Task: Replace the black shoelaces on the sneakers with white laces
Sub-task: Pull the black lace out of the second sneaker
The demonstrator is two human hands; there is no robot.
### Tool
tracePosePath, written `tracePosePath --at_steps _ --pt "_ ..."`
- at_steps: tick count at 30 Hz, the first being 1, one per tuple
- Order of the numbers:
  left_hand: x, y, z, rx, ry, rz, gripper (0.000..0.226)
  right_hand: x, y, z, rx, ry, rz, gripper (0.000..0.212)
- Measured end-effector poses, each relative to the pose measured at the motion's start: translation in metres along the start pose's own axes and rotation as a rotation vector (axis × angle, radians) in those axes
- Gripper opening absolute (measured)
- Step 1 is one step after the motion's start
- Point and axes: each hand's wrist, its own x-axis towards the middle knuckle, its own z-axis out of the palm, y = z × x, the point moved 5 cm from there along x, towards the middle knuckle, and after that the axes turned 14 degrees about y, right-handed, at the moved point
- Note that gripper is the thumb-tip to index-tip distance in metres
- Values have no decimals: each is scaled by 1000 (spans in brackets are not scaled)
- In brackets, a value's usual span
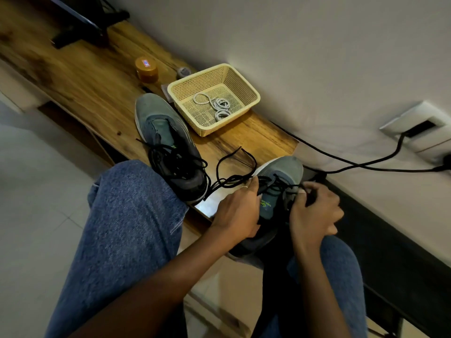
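Note:
Two grey-green sneakers are in view. One sneaker [163, 132] lies on the wooden shelf [92, 76], its loose black lace [178, 162] heaped over the opening. The other sneaker [280, 176] sits at the shelf's near end between my hands. My left hand [238, 211] grips its side and pinches a loop of its black lace [234, 164]. My right hand [314, 211] pinches the lace on the other side of the tongue. Coiled white laces [219, 104] lie in a cream plastic basket [244, 84] behind the shoes.
An orange-lidded jar [146, 69] and a small grey roll [183, 72] stand beyond the basket. A black cable [366, 163] runs from a wall socket [422, 128] past the held sneaker. A dark stand [80, 25] sits far left. My jeans-clad knees fill the foreground.

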Motion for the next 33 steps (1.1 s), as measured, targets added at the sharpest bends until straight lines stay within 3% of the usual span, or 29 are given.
tracePosePath --at_steps 2,6,9,12,16,19,24,27,30,33 --pt "1 -1 0 11 2 -4 59 -6 -12 6 -90 -75 -209 29" --pt "1 1 1 -2 0 -15 53 -15 -22 20 -275 -188 -459 24" --pt "1 1 2 20 3 -8 55 -17 -20 26 -306 -219 -445 19" --pt "0 0 2 17 20 -2 57 -13 -19 20 -222 -96 -436 10" --pt "0 -2 1 -7 50 -3 56 4 -8 -7 -53 126 -151 10" --pt "1 -2 2 -5 53 0 54 10 -6 -16 -37 132 -67 5" --pt "2 0 2 13 56 1 54 3 -19 -1 -131 -69 -273 30" --pt "2 -1 4 22 46 0 61 -8 -26 13 -254 -165 -449 24" --pt "2 -1 4 27 48 -3 60 -14 -22 24 -308 -223 -489 18" --pt "1 2 1 10 72 19 52 -10 -21 19 -264 -105 -522 11"
